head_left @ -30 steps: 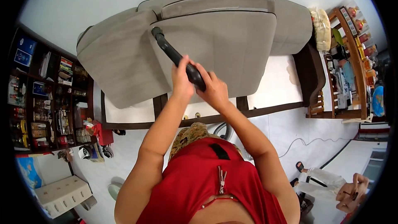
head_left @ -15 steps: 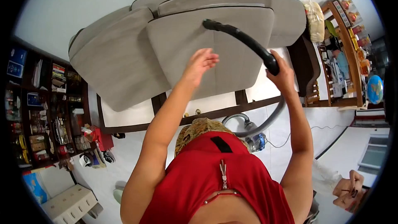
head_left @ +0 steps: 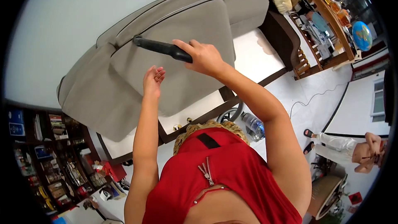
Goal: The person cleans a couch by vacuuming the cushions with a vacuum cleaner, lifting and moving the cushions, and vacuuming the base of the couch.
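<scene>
The right hand (head_left: 203,58) is wrapped firmly round the handle end of the black wand (head_left: 159,49), and it alone carries it. Compared with half a second ago, the wand has swung leftward across the grey seat cushion (head_left: 199,20). Its tip (head_left: 137,40) was then near the middle of that cushion's back part; now it lies by the back left corner, off to the left of the grip and a little farther from the body. Whether the tip presses on the fabric or rides just above it cannot be told. The camera view has also turned, so the whole sofa slants.

The left hand (head_left: 153,79) remains free, its fingers loosely curled round nothing, to the left of the grip and nearer the body. A second ago both hands were on the wand; one now does the steering. For the work, the tip seems back beside the edge shared with the neighbouring cushion (head_left: 97,91). The vacuum cleaner (head_left: 253,126) stands on the floor, nearer the body and to the right of the grip.
</scene>
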A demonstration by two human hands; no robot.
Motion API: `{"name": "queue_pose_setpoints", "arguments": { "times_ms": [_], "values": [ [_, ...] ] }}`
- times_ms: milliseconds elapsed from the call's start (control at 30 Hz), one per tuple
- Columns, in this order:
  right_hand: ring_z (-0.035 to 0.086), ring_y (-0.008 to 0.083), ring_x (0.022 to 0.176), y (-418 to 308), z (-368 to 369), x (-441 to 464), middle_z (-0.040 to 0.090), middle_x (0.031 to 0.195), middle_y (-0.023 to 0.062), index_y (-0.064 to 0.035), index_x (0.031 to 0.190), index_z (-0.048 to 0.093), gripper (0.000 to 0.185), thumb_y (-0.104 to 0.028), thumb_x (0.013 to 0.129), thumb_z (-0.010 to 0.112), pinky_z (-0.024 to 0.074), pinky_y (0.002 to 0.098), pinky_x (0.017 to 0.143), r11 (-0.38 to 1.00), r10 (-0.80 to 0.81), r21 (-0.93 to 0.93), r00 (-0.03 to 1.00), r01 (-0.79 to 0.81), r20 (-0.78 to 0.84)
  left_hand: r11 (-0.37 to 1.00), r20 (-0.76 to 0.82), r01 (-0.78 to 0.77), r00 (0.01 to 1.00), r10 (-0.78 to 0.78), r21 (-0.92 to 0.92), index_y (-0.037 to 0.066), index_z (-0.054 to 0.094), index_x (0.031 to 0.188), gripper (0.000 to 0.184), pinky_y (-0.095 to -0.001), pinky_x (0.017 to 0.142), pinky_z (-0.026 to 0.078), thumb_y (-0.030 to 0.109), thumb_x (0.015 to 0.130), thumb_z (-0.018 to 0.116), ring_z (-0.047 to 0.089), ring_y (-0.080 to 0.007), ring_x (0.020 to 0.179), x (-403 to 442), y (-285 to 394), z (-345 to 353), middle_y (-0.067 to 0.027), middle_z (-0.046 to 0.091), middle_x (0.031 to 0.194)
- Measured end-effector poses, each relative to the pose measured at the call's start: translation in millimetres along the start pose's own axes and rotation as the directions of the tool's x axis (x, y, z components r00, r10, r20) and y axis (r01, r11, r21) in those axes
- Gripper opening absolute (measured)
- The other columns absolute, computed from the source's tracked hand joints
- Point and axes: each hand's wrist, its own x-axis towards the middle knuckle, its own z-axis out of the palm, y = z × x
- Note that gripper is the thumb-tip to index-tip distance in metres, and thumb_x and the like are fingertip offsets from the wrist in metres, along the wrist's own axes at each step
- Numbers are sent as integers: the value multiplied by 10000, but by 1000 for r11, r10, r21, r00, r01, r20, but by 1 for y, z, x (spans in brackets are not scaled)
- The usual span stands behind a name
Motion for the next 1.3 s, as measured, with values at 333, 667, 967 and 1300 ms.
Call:
{"name": "queue_pose_setpoints", "arguments": {
  "times_ms": [333, 667, 967, 1300],
  "values": [
    [677, 351, 992, 190, -94, -72, 675, 1140, 171, -206, 1382, 530, 740, -89, 706, 806, 546, 401, 823, 981, 187, 66, 979, -182, -79, 994, -223, -52, 972, 72, 94, 51, 475, 1330, 408, -333, 843, 506, 258, 996, 586, 649, -218, 951, -5, -16, -1, -110, 655, 1094],
    [694, 340, 953, 192, -77, -76, 678, 1129, 186, -129, 1405, 524, 792, -65, 665, 801, 566, 396, 789, 954, -83, 267, 975, 137, -205, 983, -106, -176, 978, 180, 43, 76, 479, 1343, 571, -388, 945, 474, 480, 960, 607, 616, -219, 1086, -59, -43, 116, -113, 642, 1178],
    [677, 328, 726, 41, 59, -6, 607, 944, 129, -289, 1480, 410, 903, -196, 683, 824, 565, 444, 590, 932, -278, 248, 960, 264, 21, 771, -608, -598, 702, 371, -220, 69, 436, 1011, 348, -349, 534, 516, 116, 865, 748, 583, -207, 652, -52, 36, 163, -61, 535, 849],
    [679, 338, 794, 110, 85, -82, 595, 1013, 142, -289, 1510, 384, 938, -143, 687, 809, 585, 445, 643, 936, -338, 193, 907, 295, 252, 815, -573, -454, 797, 191, -360, 92, 444, 986, 264, -332, 484, 486, 5, 825, 635, 516, -169, 539, -48, -78, 155, -50, 499, 730]
  ]
}}
